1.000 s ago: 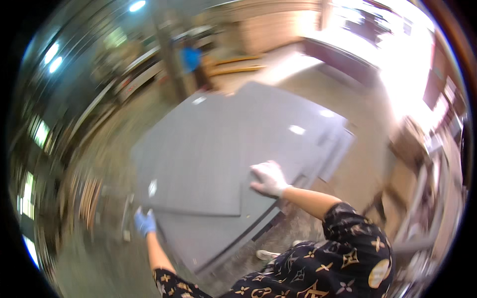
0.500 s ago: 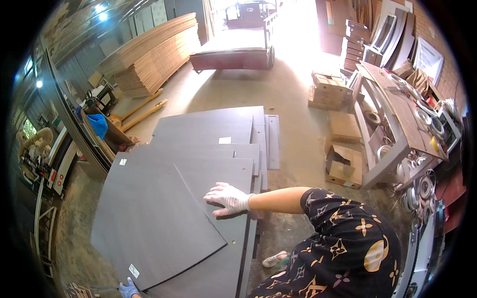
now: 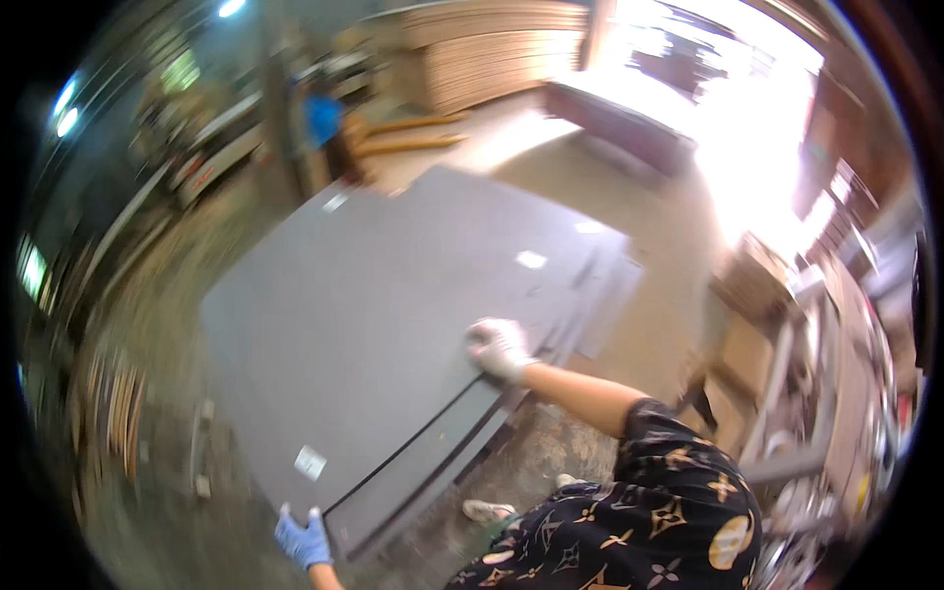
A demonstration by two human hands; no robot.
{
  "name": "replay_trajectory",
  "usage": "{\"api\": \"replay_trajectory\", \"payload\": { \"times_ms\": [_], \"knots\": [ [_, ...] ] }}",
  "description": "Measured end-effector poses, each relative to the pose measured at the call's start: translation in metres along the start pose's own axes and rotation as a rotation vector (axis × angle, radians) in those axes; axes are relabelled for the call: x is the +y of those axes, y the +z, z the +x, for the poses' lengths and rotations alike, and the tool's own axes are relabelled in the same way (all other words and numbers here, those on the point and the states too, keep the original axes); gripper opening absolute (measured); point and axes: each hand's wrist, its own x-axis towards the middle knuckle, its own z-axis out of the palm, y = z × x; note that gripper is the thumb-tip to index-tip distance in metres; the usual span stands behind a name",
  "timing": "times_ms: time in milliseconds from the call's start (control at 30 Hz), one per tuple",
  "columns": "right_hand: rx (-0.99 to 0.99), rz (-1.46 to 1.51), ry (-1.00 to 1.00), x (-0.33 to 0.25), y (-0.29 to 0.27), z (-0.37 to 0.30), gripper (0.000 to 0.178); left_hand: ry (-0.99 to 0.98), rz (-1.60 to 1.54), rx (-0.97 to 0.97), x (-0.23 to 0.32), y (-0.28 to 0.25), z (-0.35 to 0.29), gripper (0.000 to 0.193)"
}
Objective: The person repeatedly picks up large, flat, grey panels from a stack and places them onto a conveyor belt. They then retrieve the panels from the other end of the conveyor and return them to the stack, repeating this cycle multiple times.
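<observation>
A large flat grey panel [image 3: 354,324] lies on top of a stack of similar grey panels [image 3: 433,442], with white labels on it. At its near left corner is my left hand [image 3: 303,539], in a blue glove, with fingers closed over the edge. My right hand [image 3: 500,348], in a white glove, lies farther right at the panel's other near corner. Its fingers are curled around the edge there, partly hidden and blurred. A dark gap runs between the two hands, along the top panel's near edge.
Stacked brown boards [image 3: 501,54] stand at the far side, near a flat cart [image 3: 629,128] and yellow pallet-jack forks [image 3: 408,145]. To the right are cardboard boxes [image 3: 744,354] and a cluttered workbench [image 3: 846,344]. Upright strips [image 3: 118,413] stand at the left.
The view has swung left, so the surroundings appear farther right. My right hand went from lying flat with spread fingers to gripping the top panel's corner. My left hand stays at its corner.
</observation>
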Motion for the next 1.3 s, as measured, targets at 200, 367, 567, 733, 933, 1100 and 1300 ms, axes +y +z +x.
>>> {"api": "replay_trajectory", "payload": {
  "times_ms": [200,367,567,733,933,1100,1300],
  "knots": [
    [-0.267,0.367,0.132,0.12,-0.072,-0.054,0.018,-0.625,-0.642,0.023,0.045,-0.024,-0.258,0.055],
    [-0.492,0.497,0.155,0.208,-0.103,-0.087,0.031,-1.028,-1.399,-0.046,0.083,-0.02,-0.413,0.042],
    [-1.32,0.486,0.002,0.213,-0.166,-0.065,0.049,-0.979,-1.443,0.18,0.161,-0.004,-0.593,0.046],
    [-1.567,0.577,0.237,0.163,-0.142,-0.057,0.053,-0.974,-1.42,0.467,0.237,-0.051,-0.66,0.053],
    [-1.737,0.544,0.101,0.036,-0.097,-0.123,0.04,-1.093,-1.379,0.988,0.314,-0.082,-0.742,0.059],
    [-1.925,0.568,-0.006,-0.013,-0.046,-0.302,0.033,-1.118,-1.511,1.701,0.312,-0.072,-0.861,0.052],
    [-2.083,0.473,0.061,-0.012,0.014,-0.523,0.029,-0.993,-1.492,2.209,0.242,-0.071,-1.017,0.024]
  ]
}}
